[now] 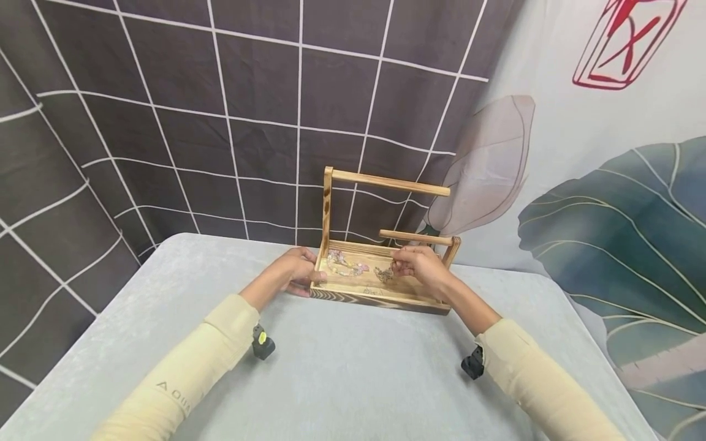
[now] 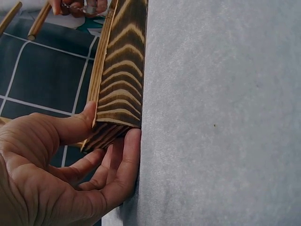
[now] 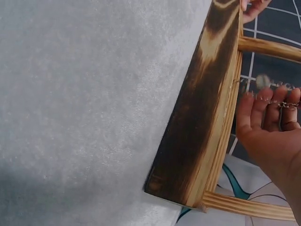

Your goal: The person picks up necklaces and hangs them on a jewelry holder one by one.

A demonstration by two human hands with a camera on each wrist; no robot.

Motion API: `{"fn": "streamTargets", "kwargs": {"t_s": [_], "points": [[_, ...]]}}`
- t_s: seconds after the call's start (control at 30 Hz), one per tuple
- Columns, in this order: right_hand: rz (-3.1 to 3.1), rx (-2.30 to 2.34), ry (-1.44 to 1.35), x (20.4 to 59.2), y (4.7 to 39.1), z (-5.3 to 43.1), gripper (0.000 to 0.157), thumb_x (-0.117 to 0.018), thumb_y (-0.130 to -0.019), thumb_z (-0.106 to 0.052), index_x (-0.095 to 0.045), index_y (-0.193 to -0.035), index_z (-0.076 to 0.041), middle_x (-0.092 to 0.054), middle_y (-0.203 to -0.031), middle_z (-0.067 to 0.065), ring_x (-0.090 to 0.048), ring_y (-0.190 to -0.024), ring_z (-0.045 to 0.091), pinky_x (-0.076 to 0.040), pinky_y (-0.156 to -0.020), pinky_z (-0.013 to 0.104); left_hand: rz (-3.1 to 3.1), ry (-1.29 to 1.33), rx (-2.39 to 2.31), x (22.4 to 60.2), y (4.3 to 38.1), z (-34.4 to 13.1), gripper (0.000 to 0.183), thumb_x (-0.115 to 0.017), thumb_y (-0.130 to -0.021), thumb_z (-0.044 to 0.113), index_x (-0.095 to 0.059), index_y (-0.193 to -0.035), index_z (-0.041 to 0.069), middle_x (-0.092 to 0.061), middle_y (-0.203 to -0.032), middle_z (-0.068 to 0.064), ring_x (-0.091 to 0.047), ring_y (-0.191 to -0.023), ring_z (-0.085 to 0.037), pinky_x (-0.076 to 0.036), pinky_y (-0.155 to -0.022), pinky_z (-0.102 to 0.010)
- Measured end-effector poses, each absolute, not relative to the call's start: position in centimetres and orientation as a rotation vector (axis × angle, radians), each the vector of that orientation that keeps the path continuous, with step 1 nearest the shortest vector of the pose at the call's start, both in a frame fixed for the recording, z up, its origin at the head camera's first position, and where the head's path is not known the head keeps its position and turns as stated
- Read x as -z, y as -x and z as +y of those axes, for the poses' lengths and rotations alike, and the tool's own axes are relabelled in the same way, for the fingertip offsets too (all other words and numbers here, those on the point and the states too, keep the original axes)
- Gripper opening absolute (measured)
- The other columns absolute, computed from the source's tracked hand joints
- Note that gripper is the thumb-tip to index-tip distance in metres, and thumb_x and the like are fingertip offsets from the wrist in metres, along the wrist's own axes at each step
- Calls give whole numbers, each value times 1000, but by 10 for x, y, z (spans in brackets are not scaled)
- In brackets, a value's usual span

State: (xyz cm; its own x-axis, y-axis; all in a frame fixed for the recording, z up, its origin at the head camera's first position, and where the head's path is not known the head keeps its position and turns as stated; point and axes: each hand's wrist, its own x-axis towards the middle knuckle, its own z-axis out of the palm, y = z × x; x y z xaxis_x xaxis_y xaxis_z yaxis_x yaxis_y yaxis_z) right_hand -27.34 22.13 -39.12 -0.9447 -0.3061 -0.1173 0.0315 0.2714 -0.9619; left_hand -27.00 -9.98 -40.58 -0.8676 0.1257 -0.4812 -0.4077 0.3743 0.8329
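Note:
A wooden tray point(image 1: 353, 299) with upright posts and two round bars stands near the back of the table. My left hand point(image 1: 300, 269) grips its left end, thumb on the rim and fingers against the lower end wall, as the left wrist view shows. Over the tray's right half, my right hand point(image 1: 420, 264) holds a thin chain point(image 3: 288, 105) across its curled fingertips. A clear round piece point(image 3: 263, 81) shows beside those fingers. Inside the tray, a pink and pale beaded string point(image 1: 358, 268) lies at the left, and a dark chain point(image 1: 383, 275) shows near the right fingertips.
Another thin, silvery chain point(image 1: 372, 292) is by the tray's front wall. The pale cloth-covered table point(image 1: 331, 367) extends in front and to both sides. Behind it hangs a dark gridded curtain point(image 1: 265, 147), with a leaf-printed white cloth point(image 1: 551, 122) at the right.

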Motion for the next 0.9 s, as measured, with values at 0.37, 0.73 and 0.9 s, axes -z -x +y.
{"fn": "streamTargets", "kwargs": {"t_s": [0.37, 0.73, 0.9], "points": [[1908, 1836, 253, 386, 265, 223, 28, -43, -124, -25, -63, -116, -6, -66, -89, -3, -67, -83, 13, -66, -82, 26, 2157, 246, -1522, 406, 267, -99, 52, -84, -100, 7, -53, -143, 6, -78, -104, -15, -77, -89, -22, -75, -72, -35], [1684, 1853, 557, 361, 258, 225, 30, -45, -122, -21, -65, -144, -16, -79, -129, -1, -78, -114, 18, -68, -103, 36, 2166, 245, -1527, 405, 268, -100, 54, -83, -101, 7, -54, -146, 5, -77, -107, -16, -78, -92, -23, -75, -74, -37], [1706, 1837, 610, 347, 256, 225, 35, -46, -122, -23, -57, -156, -20, -77, -136, 0, -78, -119, 20, -68, -109, 40, 2153, 253, -1533, 406, 268, -100, 55, -82, -100, 6, -53, -147, 4, -74, -108, -15, -78, -96, -25, -76, -77, -39]]}}
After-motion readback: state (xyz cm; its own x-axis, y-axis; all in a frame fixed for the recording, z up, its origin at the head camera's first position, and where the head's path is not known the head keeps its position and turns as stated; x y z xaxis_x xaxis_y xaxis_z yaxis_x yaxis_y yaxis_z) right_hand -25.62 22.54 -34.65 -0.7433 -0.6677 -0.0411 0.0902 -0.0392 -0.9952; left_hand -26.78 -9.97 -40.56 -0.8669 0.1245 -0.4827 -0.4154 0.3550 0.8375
